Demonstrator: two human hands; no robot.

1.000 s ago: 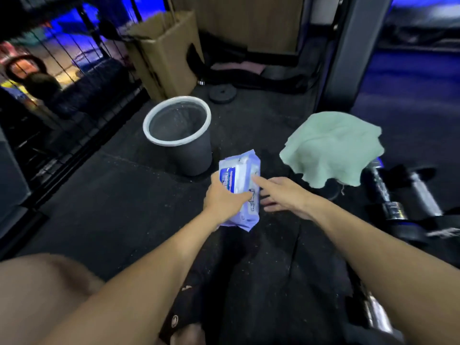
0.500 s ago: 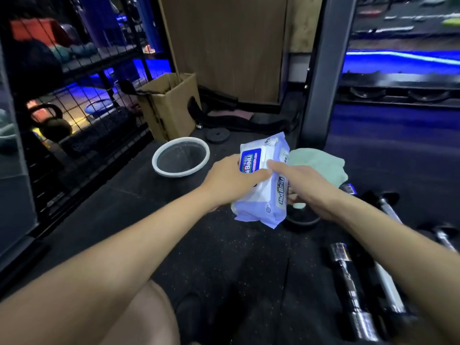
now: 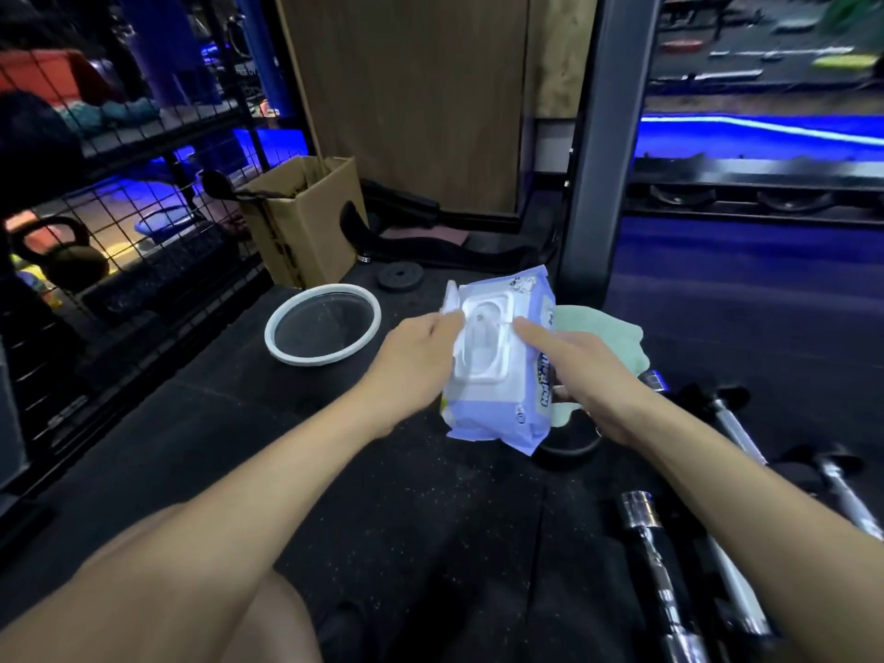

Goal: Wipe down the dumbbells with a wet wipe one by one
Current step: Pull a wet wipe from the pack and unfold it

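A blue and white pack of wet wipes point(image 3: 497, 404) is held upright above the dark floor, its white plastic lid facing me. My left hand point(image 3: 416, 361) grips the pack's left side, thumb by the lid's edge. My right hand point(image 3: 583, 375) holds the right side, its index finger stretched along the lid. Several dumbbells with chrome handles point(image 3: 646, 533) lie on the floor at the lower right, partly hidden by my right forearm.
A grey bucket with a white rim point(image 3: 323, 325) stands left of the pack. A green cloth point(image 3: 602, 337) lies behind my right hand. A cardboard box point(image 3: 306, 217), a small weight plate point(image 3: 401, 277), a wire rack with a kettlebell point(image 3: 62, 256) and a grey post point(image 3: 598, 160) surround the spot.
Both hands lifted the pack off the floor and turned it so its lid faces me. The view tilted upward.
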